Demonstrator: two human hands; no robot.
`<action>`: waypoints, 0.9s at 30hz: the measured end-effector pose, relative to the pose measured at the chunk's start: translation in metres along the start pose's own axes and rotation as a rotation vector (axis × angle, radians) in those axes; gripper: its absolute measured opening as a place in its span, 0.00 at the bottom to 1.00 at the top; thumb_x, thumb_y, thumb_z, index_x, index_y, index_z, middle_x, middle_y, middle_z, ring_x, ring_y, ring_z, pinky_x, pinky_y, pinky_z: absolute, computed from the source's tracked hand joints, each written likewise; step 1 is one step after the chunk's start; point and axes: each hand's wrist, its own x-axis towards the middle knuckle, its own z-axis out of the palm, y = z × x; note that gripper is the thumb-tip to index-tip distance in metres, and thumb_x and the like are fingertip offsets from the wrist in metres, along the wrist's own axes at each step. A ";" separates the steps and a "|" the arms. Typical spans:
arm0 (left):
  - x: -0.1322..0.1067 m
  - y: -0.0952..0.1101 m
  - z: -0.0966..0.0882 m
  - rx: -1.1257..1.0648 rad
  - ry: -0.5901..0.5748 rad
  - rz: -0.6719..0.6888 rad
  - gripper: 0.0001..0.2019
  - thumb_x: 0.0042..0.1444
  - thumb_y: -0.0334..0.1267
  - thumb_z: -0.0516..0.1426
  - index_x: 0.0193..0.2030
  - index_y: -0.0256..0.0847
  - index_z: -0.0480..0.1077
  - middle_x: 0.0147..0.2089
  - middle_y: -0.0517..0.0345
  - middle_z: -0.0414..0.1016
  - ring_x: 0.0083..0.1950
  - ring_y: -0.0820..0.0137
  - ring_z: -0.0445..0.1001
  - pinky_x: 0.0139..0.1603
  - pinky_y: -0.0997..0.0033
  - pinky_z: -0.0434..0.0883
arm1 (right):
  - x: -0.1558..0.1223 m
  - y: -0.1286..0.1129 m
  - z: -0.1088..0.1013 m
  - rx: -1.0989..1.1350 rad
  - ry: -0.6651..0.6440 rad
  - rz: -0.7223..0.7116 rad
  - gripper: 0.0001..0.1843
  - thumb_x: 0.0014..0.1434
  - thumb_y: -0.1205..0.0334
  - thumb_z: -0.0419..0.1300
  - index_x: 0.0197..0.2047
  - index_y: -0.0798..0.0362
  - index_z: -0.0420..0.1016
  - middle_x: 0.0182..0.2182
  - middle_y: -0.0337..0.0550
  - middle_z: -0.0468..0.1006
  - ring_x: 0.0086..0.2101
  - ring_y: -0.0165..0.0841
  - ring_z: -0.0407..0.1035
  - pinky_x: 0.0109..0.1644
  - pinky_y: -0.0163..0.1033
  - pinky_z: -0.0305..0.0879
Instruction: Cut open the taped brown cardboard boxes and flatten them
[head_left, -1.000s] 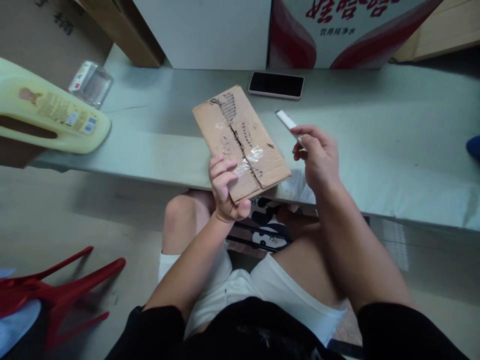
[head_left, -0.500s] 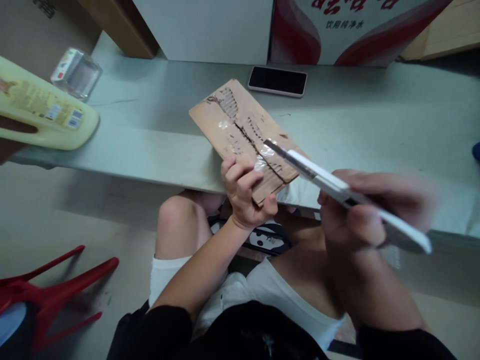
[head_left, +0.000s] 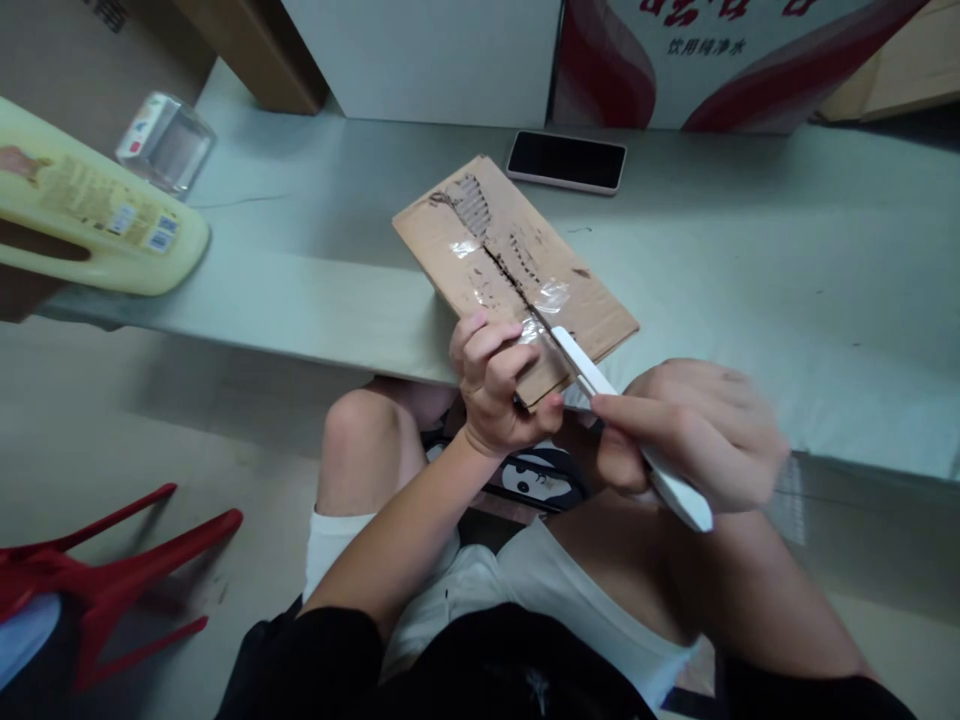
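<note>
A brown piece of cardboard [head_left: 457,250] with clear tape and a torn seam down its middle rests on the front edge of the grey table [head_left: 735,260]. My left hand [head_left: 495,385] grips its near corner, fingers closed around it. My right hand [head_left: 694,430] is closed on a white utility knife [head_left: 592,378]. The knife's tip lies on the seam close to my left fingers.
A black phone [head_left: 567,160] lies behind the cardboard. A yellow jug [head_left: 90,220] lies on its side at the table's left, with a clear plastic box [head_left: 166,140] behind it. A red chair [head_left: 105,580] stands on the floor at lower left. Boxes line the far side.
My right hand has come down and in with the knife, from raised beside the cardboard to its tip resting on the seam. My left hand kept its grip; the cardboard shifted slightly.
</note>
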 end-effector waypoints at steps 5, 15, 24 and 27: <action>0.000 -0.001 -0.001 -0.061 -0.001 0.009 0.19 0.65 0.58 0.49 0.49 0.47 0.67 0.47 0.53 0.72 0.53 0.60 0.73 0.64 0.49 0.68 | 0.000 -0.001 0.006 0.016 -0.069 0.063 0.03 0.64 0.65 0.61 0.36 0.51 0.75 0.19 0.33 0.66 0.19 0.27 0.58 0.25 0.37 0.57; 0.000 -0.002 -0.002 -0.060 -0.008 0.012 0.20 0.65 0.58 0.47 0.49 0.47 0.67 0.47 0.53 0.73 0.51 0.61 0.73 0.63 0.49 0.69 | -0.002 0.003 0.006 0.021 -0.298 0.142 0.04 0.66 0.66 0.61 0.43 0.52 0.79 0.22 0.33 0.71 0.21 0.24 0.62 0.25 0.34 0.56; -0.001 -0.002 -0.003 -0.053 -0.017 0.008 0.19 0.63 0.58 0.49 0.49 0.47 0.67 0.47 0.52 0.72 0.53 0.60 0.72 0.63 0.49 0.69 | -0.003 -0.001 0.005 0.031 -0.256 0.161 0.09 0.65 0.70 0.60 0.32 0.52 0.76 0.22 0.32 0.59 0.21 0.24 0.55 0.24 0.33 0.52; 0.000 -0.002 -0.004 -0.060 -0.023 0.018 0.20 0.65 0.58 0.47 0.49 0.46 0.67 0.47 0.52 0.72 0.53 0.60 0.72 0.63 0.49 0.69 | -0.003 -0.004 0.007 -0.048 -0.206 0.176 0.11 0.63 0.70 0.61 0.28 0.53 0.74 0.23 0.33 0.58 0.21 0.24 0.51 0.23 0.33 0.50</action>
